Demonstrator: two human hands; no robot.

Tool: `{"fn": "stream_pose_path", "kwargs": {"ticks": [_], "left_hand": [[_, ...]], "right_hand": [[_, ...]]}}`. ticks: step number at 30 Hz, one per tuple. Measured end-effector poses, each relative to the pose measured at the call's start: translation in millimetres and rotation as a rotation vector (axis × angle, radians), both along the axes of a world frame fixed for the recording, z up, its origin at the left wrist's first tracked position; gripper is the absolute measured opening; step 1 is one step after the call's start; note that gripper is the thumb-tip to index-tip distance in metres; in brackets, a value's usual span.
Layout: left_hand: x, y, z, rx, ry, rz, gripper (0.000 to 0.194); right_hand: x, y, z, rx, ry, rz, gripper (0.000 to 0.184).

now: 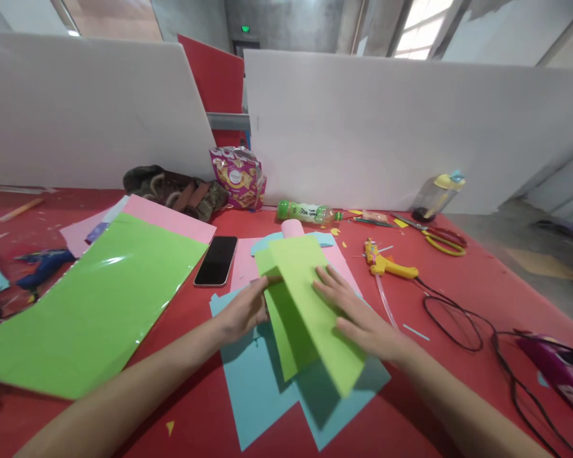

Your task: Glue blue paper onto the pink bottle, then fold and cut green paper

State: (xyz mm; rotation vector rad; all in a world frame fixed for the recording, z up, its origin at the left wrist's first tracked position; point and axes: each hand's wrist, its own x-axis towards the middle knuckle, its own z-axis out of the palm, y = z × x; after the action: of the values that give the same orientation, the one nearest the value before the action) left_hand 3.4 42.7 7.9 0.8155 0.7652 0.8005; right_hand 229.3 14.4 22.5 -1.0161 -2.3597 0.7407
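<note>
A sheet of light green paper (310, 299) is folded over on itself, its two halves standing apart at the near end. My left hand (248, 308) grips its left edge, with the fingertips partly hidden by the paper. On the upper half lies my right hand (356, 312), open, its fingers stretched and a little spread against the surface. Beneath are blue paper sheets (253, 407), lying partly over a pink sheet (243, 261). Behind the fold show a small pink paper roll (292, 229) and a curved blue paper piece (267, 242).
Left lie a large glossy green sheet (105, 305), a phone (216, 261) and a blue glue gun (45, 267). To the right are a yellow glue gun (391, 266) with a black cord, scissors (442, 242) and a purple device (558, 372). A bottle (308, 212) lies near the white board (410, 133).
</note>
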Motion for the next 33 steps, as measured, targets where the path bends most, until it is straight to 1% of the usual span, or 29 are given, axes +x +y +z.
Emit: {"fn": "stream_pose_path", "kwargs": {"ticks": [2, 3, 4, 6, 8, 11, 13, 15, 18, 21, 23, 25, 28, 31, 33], "left_hand": [[6.2, -8.3, -1.4, -0.015, -0.016, -0.029, 0.047], [8.5, -11.6, -2.8, -0.012, -0.001, -0.002, 0.047], [10.0, -13.8, -4.4, 0.004, 0.029, 0.052, 0.045], [10.5, -14.5, -7.4, 0.039, 0.084, 0.16, 0.044], [7.7, -9.9, -9.1, 0.059, 0.106, 0.246, 0.044], [-1.6, 5.6, -10.5, 0.067, 0.08, 0.34, 0.048], [-10.4, 18.6, -12.0, 0.059, 0.04, 0.351, 0.049], [-19.5, 30.3, -14.3, 0.013, -0.004, 0.312, 0.051], [-28.7, 39.5, -17.7, -0.003, -0.086, 0.294, 0.046], [-29.3, 38.0, -18.6, -0.02, -0.142, 0.205, 0.037], [-26.8, 34.4, -18.0, -0.032, -0.15, 0.163, 0.037], [-24.5, 31.8, -17.5, -0.038, -0.154, 0.162, 0.039], [-22.8, 30.9, -18.3, -0.041, -0.144, 0.191, 0.036], [-21.7, 31.6, -20.1, -0.026, -0.105, 0.202, 0.033], [-20.6, 31.5, -20.8, -0.019, -0.076, 0.219, 0.03]], "right_hand": [[-12.5, -7.1, -6.2, 0.088, -0.138, -0.039, 0.052], [-17.5, -10.3, -8.6, 0.126, -0.177, -0.046, 0.051], [-21.3, -12.9, -10.4, 0.166, -0.198, -0.031, 0.049], [-24.8, -15.3, -12.1, 0.241, -0.175, -0.044, 0.042], [-22.9, -13.2, -11.9, 0.295, -0.093, -0.147, 0.034], [-14.4, -2.2, -11.2, 0.343, -0.001, -0.368, 0.024], [-9.4, 8.2, -11.2, 0.374, -0.019, -0.423, 0.021], [-8.2, 19.5, -11.1, 0.371, -0.099, -0.385, 0.02], [-16.8, 36.3, -10.6, 0.304, -0.26, -0.302, 0.023], [-35.4, 50.4, -10.7, 0.287, -0.396, -0.309, 0.027], [-49.0, 57.8, -11.0, 0.299, -0.503, -0.312, 0.029], [-59.7, 65.0, -11.2, 0.305, -0.574, -0.325, 0.03], [-65.3, 81.0, -11.3, 0.268, -0.549, -0.272, 0.033], [-58.5, 105.8, -12.7, 0.252, -0.49, -0.24, 0.035], [-50.7, 122.1, -14.3, 0.252, -0.426, -0.249, 0.034]]}}
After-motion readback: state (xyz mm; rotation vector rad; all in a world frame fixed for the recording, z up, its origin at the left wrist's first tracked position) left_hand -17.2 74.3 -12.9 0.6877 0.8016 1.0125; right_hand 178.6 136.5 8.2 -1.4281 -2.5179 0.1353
